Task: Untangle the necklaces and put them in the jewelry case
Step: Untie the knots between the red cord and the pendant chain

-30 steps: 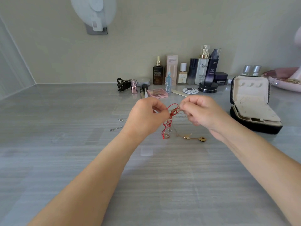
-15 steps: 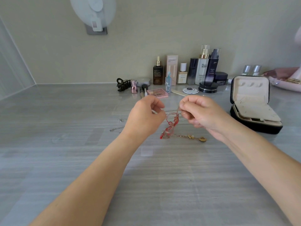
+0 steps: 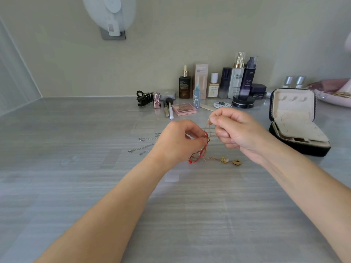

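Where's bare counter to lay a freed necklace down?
Free: counter left of the silver chains to the side wall; near strip between the forearms, below the gold pendants. Crowded: cosmetics row along the back wall; tight between right hand and jewelry case.

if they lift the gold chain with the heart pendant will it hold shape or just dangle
Probably floppy: the gold chain lies in a loose wavy line on the counter. The heart pendant likely hangs and swings as its heavier end. It seems tangled with the red cord pinched by the left hand, so that may drag along.
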